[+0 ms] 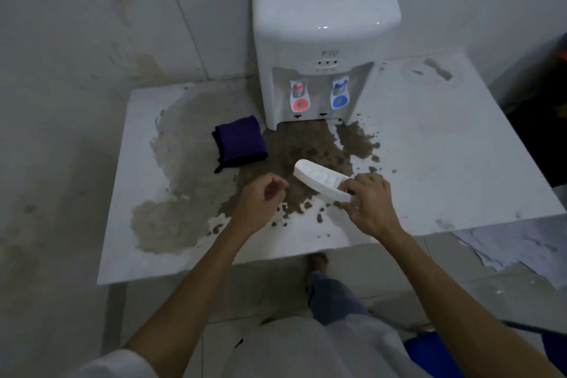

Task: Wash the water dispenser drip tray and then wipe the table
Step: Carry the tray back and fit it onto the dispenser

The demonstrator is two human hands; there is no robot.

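White plastic drip tray (319, 182), gripped at its near end by the right hand (366, 202) in front of the dispenser (319, 40), looked light, stiff, probably wet-slick; left hand (260, 199) hung loosely curled, empty.

I couldn't see the drip tray's (319, 182) near end under my right hand (366, 202); the dispenser's (322, 40) top was apparently cropped.

There is one view only, from the person's head. It looks forward and steeply down on the table (445, 147) from near, with the water dispenser (322, 40) at 12 o'clock and the person's own forearms entering from 6 o'clock.
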